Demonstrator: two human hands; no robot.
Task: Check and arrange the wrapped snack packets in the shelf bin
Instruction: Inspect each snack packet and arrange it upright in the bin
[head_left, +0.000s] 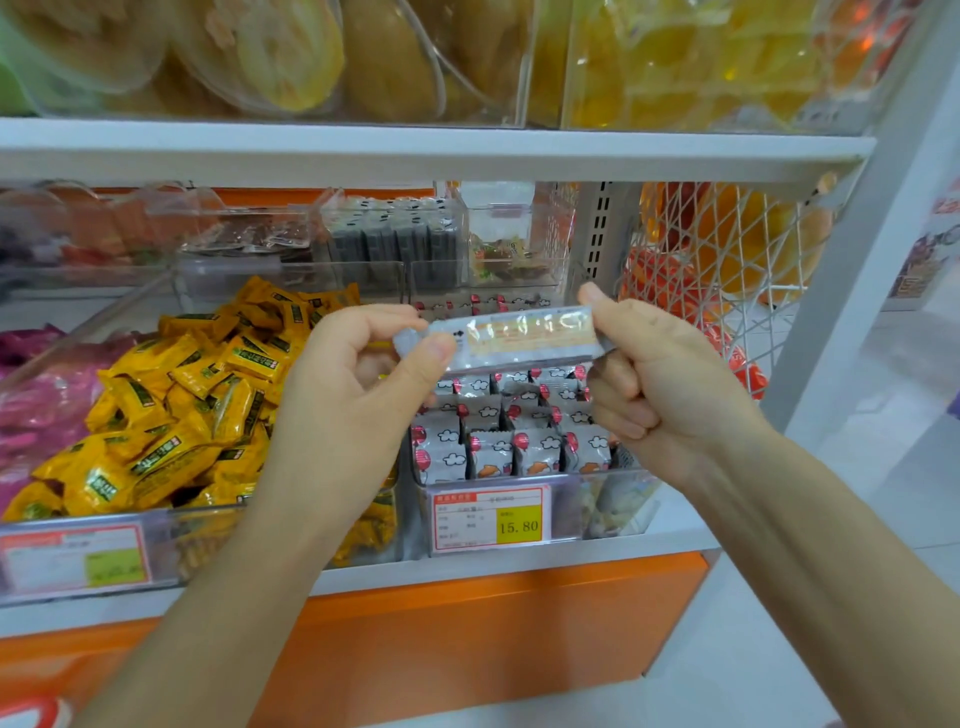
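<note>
Packet (511, 338) between both hands' grip

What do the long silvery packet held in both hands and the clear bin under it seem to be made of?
Long silvery packet: likely glossy plastic film, judging by bright glare and crinkled ends. Clear bin: seemingly rigid transparent plastic, perhaps acrylic; the packets show through its straight front wall.

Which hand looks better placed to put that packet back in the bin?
Probably the right hand: it pinches the packet directly above the bin; the left hand sits nearer the yellow packets.
</note>
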